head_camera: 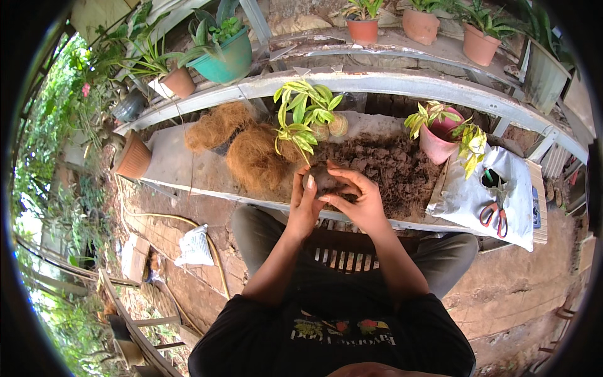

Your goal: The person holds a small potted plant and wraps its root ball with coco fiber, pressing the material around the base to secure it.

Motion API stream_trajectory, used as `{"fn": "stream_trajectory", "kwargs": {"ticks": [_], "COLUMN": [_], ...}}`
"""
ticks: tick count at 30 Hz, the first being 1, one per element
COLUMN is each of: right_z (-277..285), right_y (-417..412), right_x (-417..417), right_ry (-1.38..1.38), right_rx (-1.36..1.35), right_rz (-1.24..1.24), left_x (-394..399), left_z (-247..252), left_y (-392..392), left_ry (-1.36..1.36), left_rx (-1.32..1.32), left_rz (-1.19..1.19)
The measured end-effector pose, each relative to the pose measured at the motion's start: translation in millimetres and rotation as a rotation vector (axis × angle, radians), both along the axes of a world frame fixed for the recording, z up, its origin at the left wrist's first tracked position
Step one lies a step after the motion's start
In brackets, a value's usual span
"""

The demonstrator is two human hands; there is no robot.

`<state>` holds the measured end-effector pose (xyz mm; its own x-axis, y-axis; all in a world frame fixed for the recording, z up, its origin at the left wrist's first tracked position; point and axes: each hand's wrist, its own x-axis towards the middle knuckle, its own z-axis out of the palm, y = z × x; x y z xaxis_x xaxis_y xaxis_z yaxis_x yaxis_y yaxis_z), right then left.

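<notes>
Between my left hand point(305, 200) and my right hand point(358, 193) is a dark ball of soil point(325, 180), cupped by the fingers of both. A leafy yellow-green cutting point(297, 134) rises from the ball's far left side. Just beyond stand wrapped round root balls point(338, 125) with similar leaves. Loose brown soil point(391, 169) is spread to the right of my hands. Heaps of coconut fibre point(256, 158) lie to their left. A pink pot point(438, 136) with yellowing plants stands at the soil's far right edge.
Red-handled scissors point(494, 217) lie on a white plastic bag point(513, 188) at the right. A terracotta pot point(133, 156) lies tilted at the table's left end. Behind the metal rail point(377, 81) are potted plants, including a green pot point(224, 59). A hose point(214, 254) crosses the floor.
</notes>
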<state>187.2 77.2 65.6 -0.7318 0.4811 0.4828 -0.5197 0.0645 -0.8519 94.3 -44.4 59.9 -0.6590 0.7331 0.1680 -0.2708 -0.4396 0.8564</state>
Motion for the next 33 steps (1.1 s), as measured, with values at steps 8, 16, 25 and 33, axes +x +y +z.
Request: {"fn": "stream_trajectory", "kwargs": {"ticks": [8,16,25,33], "right_z": [-6.2,-21.1,-17.9,-14.6], "right_y": [-6.5,-7.6,-20.7,-12.8], "right_x": [-7.4,-14.6,-22.0,-18.0], "right_ry": [-0.033,-0.077,-0.194,-0.025], "right_rx": [-0.108,-0.148,-0.198,0.242], "right_rz": [0.041,-0.005,-0.029,-0.216], "left_x": [0.9,-0.9,-12.5,-11.0], "left_z": [-11.2,-18.9,-28.8,-19.3], "left_y": [1.3,1.5,-3.0,-2.5], "left_ry": [0.022,-0.057,-0.064,-0.054], "left_rx": [0.018,0.055,0.057,0.109], "left_rz": [0.039,0.010,0.058,0.071]}}
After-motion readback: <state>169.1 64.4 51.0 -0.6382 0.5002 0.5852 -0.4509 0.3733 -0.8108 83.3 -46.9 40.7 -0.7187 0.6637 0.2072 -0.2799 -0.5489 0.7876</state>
